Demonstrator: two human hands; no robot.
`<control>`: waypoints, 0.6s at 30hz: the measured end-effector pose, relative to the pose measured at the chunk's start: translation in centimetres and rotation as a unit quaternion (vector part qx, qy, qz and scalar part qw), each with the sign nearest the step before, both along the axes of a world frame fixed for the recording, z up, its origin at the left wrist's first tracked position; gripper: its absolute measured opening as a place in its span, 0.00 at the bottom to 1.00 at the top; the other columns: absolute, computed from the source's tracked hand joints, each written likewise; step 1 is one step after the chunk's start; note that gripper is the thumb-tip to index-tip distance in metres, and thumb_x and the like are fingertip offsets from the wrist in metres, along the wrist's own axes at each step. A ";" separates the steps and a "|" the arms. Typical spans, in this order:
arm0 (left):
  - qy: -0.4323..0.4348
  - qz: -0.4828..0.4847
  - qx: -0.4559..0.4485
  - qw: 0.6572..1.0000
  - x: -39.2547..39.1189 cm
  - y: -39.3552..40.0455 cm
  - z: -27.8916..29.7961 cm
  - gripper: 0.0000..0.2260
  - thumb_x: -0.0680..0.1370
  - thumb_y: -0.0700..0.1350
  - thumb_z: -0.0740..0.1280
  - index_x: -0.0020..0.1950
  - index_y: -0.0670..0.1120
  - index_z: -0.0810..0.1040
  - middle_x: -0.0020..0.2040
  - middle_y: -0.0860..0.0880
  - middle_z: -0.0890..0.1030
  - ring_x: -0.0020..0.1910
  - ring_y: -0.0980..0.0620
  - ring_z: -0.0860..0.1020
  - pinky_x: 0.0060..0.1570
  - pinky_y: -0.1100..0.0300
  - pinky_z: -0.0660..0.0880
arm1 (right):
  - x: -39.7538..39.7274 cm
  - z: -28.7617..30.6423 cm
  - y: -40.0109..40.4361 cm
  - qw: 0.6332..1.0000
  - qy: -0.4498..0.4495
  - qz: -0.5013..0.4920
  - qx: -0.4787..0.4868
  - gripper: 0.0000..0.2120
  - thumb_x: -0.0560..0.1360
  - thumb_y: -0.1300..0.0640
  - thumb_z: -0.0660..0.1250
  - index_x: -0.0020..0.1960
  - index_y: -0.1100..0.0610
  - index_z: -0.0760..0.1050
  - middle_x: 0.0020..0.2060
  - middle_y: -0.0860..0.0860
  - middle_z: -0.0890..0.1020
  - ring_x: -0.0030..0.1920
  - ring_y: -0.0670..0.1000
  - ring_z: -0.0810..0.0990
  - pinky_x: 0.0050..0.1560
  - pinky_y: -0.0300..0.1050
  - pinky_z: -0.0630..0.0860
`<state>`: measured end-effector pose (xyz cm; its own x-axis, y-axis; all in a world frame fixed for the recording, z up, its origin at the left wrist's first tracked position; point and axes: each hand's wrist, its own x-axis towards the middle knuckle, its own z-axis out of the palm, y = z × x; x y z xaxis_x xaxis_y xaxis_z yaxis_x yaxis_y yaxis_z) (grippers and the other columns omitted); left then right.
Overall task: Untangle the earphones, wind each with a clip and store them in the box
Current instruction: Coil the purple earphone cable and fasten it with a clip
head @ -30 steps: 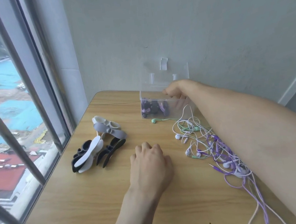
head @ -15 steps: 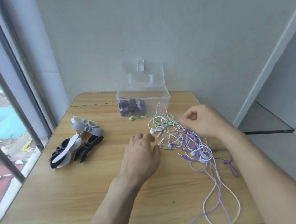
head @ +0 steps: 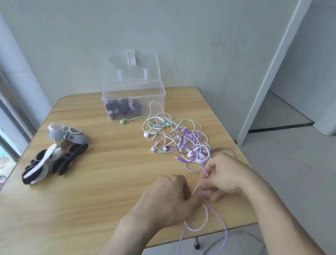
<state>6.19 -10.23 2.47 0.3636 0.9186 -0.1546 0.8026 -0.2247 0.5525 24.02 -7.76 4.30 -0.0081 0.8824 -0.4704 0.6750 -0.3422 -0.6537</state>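
The wooden bench [head: 72, 210] is standing against a grey wall, with a window along its left edge. At the far middle of the bench, the clear box [head: 134, 101] is sitting with its lid [head: 136, 70] standing open against the wall; wound purple and dark bundles [head: 122, 108] are lying inside it. The tangled earphones [head: 176, 141], in white, green and purple, are spreading across the bench from just in front of the box toward the near right corner, and purple and white cable loops [head: 196, 226] are hanging over the near edge. The pile of clips [head: 54, 151], in black, white and grey, is lying near the left edge, well apart from the tangle. The left hand [head: 166, 200] is curling its fingers and pinching the purple cable at the near right of the bench. The right hand [head: 228, 175], just beside it, is pinching the same strands between thumb and fingertips.
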 end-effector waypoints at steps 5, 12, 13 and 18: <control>0.000 -0.001 -0.001 1.000 0.1 0.5 0.0 0.18 0.70 0.63 0.72 0.47 0.50 0.75 0.40 0.55 0.81 0.43 0.51 0.80 0.43 0.55 0.77 | -1.9 -0.7 0.3 0.974 0.195 -0.081 0.082 0.05 0.78 0.67 0.68 0.44 0.64 0.75 0.34 0.58 0.81 0.30 0.53 0.83 0.35 0.47 0.84; -0.118 0.166 0.027 0.979 -3.5 2.4 1.2 0.09 0.77 0.39 0.62 0.45 0.50 0.80 0.36 0.51 0.84 0.31 0.51 0.81 0.30 0.58 0.77 | -1.8 1.0 0.9 0.898 0.390 -0.155 0.130 0.10 0.83 0.60 0.61 0.52 0.64 0.78 0.37 0.56 0.84 0.37 0.55 0.84 0.38 0.47 0.83; -0.157 0.198 0.024 0.967 -4.2 2.7 1.6 0.10 0.78 0.38 0.62 0.45 0.49 0.80 0.33 0.52 0.84 0.27 0.52 0.79 0.25 0.62 0.73 | -1.5 1.1 0.9 0.889 0.403 -0.173 0.131 0.10 0.83 0.59 0.61 0.51 0.63 0.79 0.35 0.54 0.84 0.34 0.53 0.83 0.35 0.46 0.82; -0.425 0.362 -0.019 0.830 -7.5 3.6 3.3 0.11 0.80 0.33 0.58 0.48 0.39 0.80 0.25 0.46 0.78 0.22 0.48 0.74 0.28 0.58 0.69 | 0.2 1.2 1.2 0.864 0.396 -0.269 0.156 0.11 0.83 0.56 0.62 0.47 0.60 0.80 0.26 0.49 0.72 0.24 0.47 0.67 0.25 0.38 0.67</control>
<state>-1.26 -6.63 5.73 -0.2885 0.9444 -0.1579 0.0375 0.1759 0.9837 24.20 -6.60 5.53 0.2323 0.9415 -0.2441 -0.2274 -0.1914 -0.9548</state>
